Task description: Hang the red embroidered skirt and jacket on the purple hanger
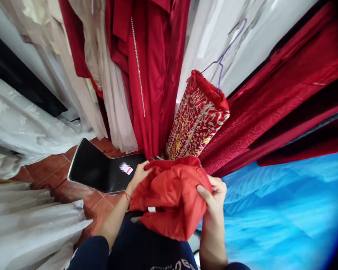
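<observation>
A bundled red garment (171,198) lies in front of my body, held between both hands. My left hand (139,175) grips its upper left edge with the fingers curled into the cloth. My right hand (214,193) pinches the right side, thumb on top of the fabric. A small white label shows at the garment's lower edge. Just beyond it hangs a red dress with gold and silver embroidery (195,120) on a purple hanger (222,56).
A black chair (98,170) with a small card on its seat stands on the red tiled floor (50,168). Red gowns (146,67) and white and cream gowns (17,123) hang all around. Blue fabric (278,210) spreads at the right.
</observation>
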### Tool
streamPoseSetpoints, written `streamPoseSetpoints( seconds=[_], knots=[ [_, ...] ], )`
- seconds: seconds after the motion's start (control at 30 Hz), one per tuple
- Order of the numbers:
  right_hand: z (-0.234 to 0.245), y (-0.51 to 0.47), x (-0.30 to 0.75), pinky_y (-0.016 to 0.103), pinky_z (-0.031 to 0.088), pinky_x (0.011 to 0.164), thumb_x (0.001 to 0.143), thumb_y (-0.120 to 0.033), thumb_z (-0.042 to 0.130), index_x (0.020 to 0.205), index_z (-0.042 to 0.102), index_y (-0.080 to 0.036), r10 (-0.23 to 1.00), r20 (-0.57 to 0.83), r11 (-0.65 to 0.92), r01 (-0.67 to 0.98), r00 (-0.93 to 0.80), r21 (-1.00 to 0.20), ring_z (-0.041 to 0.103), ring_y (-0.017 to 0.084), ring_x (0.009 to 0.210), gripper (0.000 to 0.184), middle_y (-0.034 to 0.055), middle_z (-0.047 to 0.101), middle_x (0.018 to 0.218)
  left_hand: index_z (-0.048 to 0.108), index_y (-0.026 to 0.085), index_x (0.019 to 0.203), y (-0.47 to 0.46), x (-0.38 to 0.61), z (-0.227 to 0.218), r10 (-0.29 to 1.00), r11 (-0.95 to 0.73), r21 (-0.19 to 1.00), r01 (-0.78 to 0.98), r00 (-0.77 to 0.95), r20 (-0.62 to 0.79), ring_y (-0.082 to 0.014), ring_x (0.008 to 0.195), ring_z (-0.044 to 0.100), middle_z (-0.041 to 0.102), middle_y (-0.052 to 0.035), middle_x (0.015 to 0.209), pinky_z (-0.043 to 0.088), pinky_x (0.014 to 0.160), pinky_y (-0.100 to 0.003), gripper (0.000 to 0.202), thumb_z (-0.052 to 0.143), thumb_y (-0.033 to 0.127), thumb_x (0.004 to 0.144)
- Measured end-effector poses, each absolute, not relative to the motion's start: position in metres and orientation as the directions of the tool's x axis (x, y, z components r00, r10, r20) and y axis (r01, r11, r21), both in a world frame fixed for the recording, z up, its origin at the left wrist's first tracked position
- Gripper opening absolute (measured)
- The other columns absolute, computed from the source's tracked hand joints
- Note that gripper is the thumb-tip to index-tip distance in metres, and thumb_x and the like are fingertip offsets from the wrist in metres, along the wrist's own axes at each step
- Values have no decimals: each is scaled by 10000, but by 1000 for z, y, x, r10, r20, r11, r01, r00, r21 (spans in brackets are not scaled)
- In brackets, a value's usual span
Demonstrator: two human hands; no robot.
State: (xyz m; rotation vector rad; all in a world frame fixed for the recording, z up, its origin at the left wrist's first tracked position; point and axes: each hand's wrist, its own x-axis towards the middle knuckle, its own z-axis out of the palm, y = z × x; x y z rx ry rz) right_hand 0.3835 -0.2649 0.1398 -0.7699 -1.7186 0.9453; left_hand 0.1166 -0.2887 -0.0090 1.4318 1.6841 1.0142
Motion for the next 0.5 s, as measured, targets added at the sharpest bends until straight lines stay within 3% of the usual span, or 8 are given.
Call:
streamPoseSetpoints(
  seconds=[0.07, 0.13, 0.27, 0.33, 0.43, 0.5],
  knots=[
    [134, -254, 391, 241, 326, 483, 784, -449, 668, 677, 627, -183, 892, 401, 431, 123, -210, -894, 357, 101, 510, 290, -33, 454, 564, 640, 179, 890, -297, 104, 12, 937, 160, 846, 509, -348, 32, -225, 849, 648, 693, -60, 856, 480, 783, -359, 293, 512, 442, 891],
    [130, -247, 396, 235, 313, 486, 784, -456, 689, 693, 632, -173, 921, 376, 387, 164, -98, -907, 353, 98, 522, 303, -36, 444, 572, 615, 205, 858, -309, 96, 42, 892, 225, 761, 608, -442, 90, -206, 769, 646, 686, -25, 794, 471, 736, -320, 227, 596, 431, 852],
    [124, -240, 402, 233, 219, 467, 765, -488, 727, 632, 569, -171, 903, 413, 380, 224, 122, -898, 281, 77, 512, 379, -59, 349, 557, 636, 248, 977, -340, 94, 103, 893, 327, 628, 706, -449, 40, -275, 861, 698, 735, -54, 888, 487, 745, -324, 389, 747, 528, 732],
    [121, -240, 403, 239, 196, 460, 771, -576, 689, 585, 510, -184, 873, 449, 415, 198, 188, -888, 245, 71, 488, 470, -70, 297, 526, 656, 256, 1009, -352, 98, 123, 866, 411, 590, 695, -499, -16, -284, 917, 706, 748, -57, 933, 502, 781, -324, 376, 739, 510, 744],
    [113, -243, 400, 262, 235, 430, 833, -834, 256, 531, 443, -212, 864, 504, 503, 51, 2, -863, 276, 95, 425, 716, -48, 309, 459, 641, 197, 1175, -361, 100, 133, 754, 556, 549, 624, -656, -19, -273, 956, 703, 752, -85, 964, 511, 840, -331, 396, 655, 357, 814],
    [110, -246, 393, 276, 270, 427, 818, -858, 79, 530, 435, -220, 807, 536, 558, 25, -247, -829, 336, 115, 412, 785, -21, 373, 454, 612, 140, 1254, -363, 93, 129, 714, 550, 606, 574, -700, 14, -256, 958, 703, 752, -100, 960, 507, 884, -339, 447, 578, 238, 819]
  ],
)
